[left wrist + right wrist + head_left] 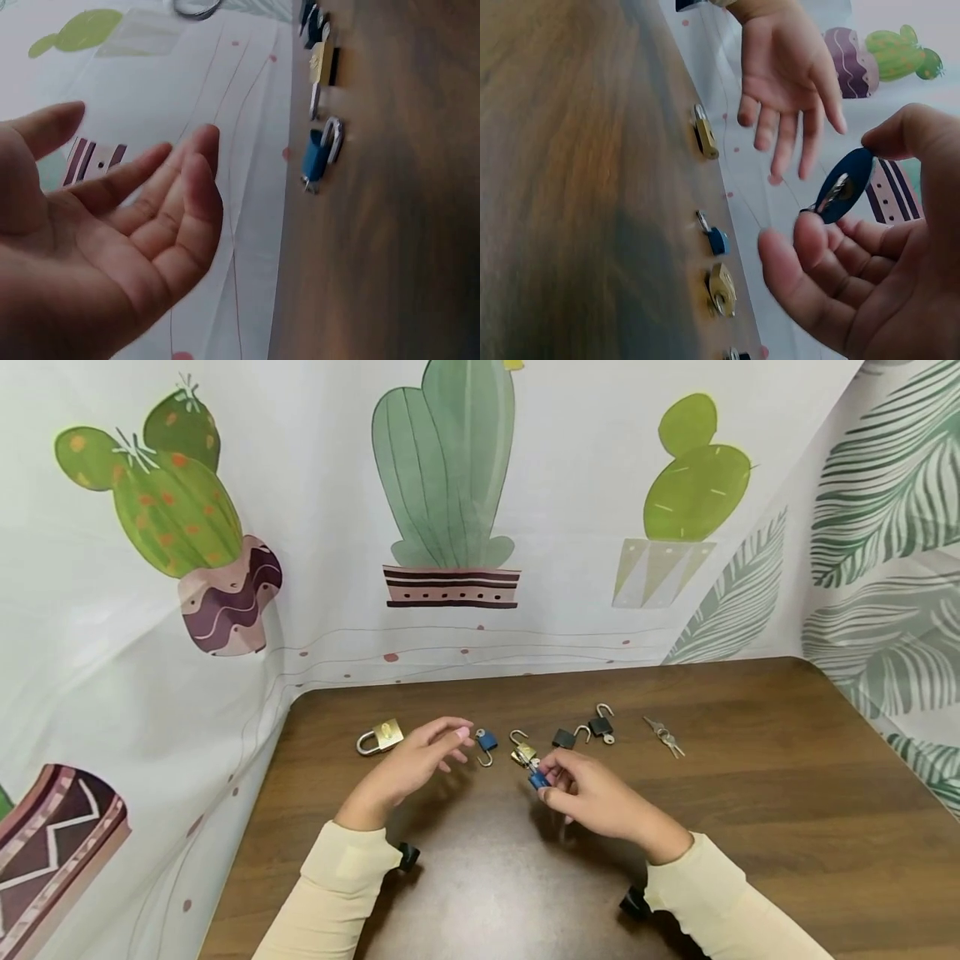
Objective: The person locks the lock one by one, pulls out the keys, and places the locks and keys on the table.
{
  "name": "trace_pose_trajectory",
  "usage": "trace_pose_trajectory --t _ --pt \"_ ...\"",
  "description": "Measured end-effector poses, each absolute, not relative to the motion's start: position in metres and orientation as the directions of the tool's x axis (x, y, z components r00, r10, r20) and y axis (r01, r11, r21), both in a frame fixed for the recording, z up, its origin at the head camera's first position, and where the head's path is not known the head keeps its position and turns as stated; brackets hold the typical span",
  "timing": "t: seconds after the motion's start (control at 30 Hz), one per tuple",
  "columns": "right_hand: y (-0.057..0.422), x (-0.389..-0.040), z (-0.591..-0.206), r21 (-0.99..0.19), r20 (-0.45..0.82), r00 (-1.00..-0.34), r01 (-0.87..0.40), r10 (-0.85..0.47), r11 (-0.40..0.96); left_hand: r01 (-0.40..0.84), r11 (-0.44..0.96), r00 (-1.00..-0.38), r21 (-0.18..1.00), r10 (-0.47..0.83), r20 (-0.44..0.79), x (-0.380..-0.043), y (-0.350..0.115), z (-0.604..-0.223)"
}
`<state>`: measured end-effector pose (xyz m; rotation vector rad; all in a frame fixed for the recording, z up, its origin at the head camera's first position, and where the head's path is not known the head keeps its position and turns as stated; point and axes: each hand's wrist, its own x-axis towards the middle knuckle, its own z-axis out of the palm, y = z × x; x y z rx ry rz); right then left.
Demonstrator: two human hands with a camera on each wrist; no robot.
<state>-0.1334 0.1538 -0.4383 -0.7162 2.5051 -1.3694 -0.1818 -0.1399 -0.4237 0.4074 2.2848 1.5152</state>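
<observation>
My right hand point(600, 793) pinches a small blue padlock point(537, 779) between thumb and fingers, above the table. In the right wrist view, a key stands in the bottom of this padlock point(851, 180). My left hand point(416, 760) hovers empty, its fingers loosely bent and apart. Closest to its fingertips lies another blue padlock point(487, 741), shackle open. Behind the held padlock is a small brass padlock point(527, 750) with its shackle open; the right hand's padlock partly overlaps this area.
Two black padlocks point(602, 727) with open shackles lie beyond the right hand. Farther right are some loose keys point(663, 737). A larger brass padlock point(388, 735), its shackle closed, lies at the left. Behind the brown table point(787, 777) hangs a cactus-print cloth point(322, 527).
</observation>
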Motion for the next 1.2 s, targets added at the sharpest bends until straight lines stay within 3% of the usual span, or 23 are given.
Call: trace_pose_trajectory --t 0.37,0.67,1.2 --pt "0.142 -0.131 -0.431 -0.84 0.121 -0.822 -0.384 -0.556 0.384 0.122 0.326 -0.825 0.937 0.559 -0.086 -0.167 -0.116 -0.419" --pt "0.137 -0.132 -0.426 -0.76 0.198 -0.806 -0.486 -0.558 0.431 0.161 0.33 -0.791 0.93 0.606 -0.078 -0.159 -0.104 -0.417" --pt "0.13 -0.14 -0.426 -0.791 0.204 -0.805 -0.471 -0.557 0.391 0.131 0.316 -0.813 0.94 0.577 -0.08 -0.164 -0.107 -0.427"
